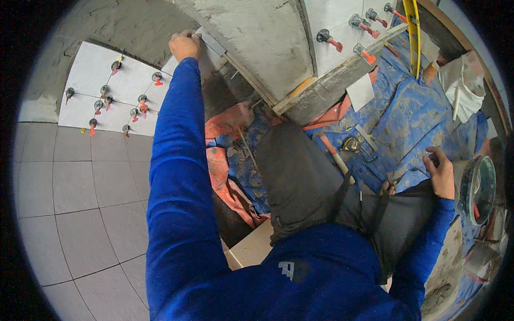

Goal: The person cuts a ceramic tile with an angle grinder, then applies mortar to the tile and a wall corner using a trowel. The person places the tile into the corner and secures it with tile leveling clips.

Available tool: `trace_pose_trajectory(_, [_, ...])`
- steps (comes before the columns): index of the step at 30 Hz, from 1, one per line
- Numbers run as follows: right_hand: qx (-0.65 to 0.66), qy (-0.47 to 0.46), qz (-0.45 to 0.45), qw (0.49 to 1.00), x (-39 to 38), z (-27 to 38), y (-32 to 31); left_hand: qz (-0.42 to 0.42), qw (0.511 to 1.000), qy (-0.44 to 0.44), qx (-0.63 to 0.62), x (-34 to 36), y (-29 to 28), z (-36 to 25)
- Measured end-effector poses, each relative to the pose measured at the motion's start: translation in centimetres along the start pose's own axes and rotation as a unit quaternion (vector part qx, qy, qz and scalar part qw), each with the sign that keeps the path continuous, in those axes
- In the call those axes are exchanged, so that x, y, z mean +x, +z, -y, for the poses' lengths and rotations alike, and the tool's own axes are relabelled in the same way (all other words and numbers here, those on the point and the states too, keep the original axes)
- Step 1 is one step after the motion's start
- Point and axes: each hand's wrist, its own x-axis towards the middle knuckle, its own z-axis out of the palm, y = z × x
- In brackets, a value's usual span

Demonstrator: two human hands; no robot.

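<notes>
My left hand (183, 46) reaches up at the top centre, fingers bent on the edge of a white tile (211, 41) against the grey mortar. Left of it, white tiles (83, 72) carry several levelling clips with red handles (142, 102), beside grey mortar (128, 24). My right hand (439, 176) is raised at the right, fingers loosely curled and apart with nothing visible in them, beside a bucket (479, 190).
Grey tiles (75, 187) cover the lower left. A clipped white tile panel (334, 48), a yellow level (412, 37) and a ledge (300, 96) are upper right. A hammer (334, 155), tape measure (352, 144) and white bag (460, 85) lie on blue sheeting (391, 117).
</notes>
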Motion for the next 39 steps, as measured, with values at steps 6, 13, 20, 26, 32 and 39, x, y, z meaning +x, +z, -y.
trace_pose_trajectory(6, [-0.009,-0.034,-0.019,0.999,0.1,-0.1,0.2,0.01,1.0,0.013,0.006,0.2,-0.4,-0.1])
trace_pose_trajectory(13, [0.013,0.001,0.0,1.0,-0.1,0.2,-0.1,0.007,0.999,0.027,0.028,0.3,0.2,0.3])
trace_pose_trajectory(20, [-0.019,-0.003,-0.008,1.0,-0.5,0.1,-0.3,-0.053,0.995,0.021,-0.087,-0.1,0.0,0.5])
trace_pose_trajectory(26, [-0.039,-0.001,-0.004,0.999,-1.5,-0.6,-1.2,-0.105,0.977,0.015,-0.186,-1.6,-2.7,-1.2])
trace_pose_trajectory(32, [-0.039,-0.002,-0.022,0.999,-3.8,-2.0,-2.5,-0.076,0.891,-0.141,-0.425,-4.4,-8.9,-2.4])
trace_pose_trajectory(39, [-0.039,-0.018,-0.043,0.998,-5.3,-3.0,-3.5,-0.057,0.307,-0.443,-0.84,-12.8,-11.1,-0.6])
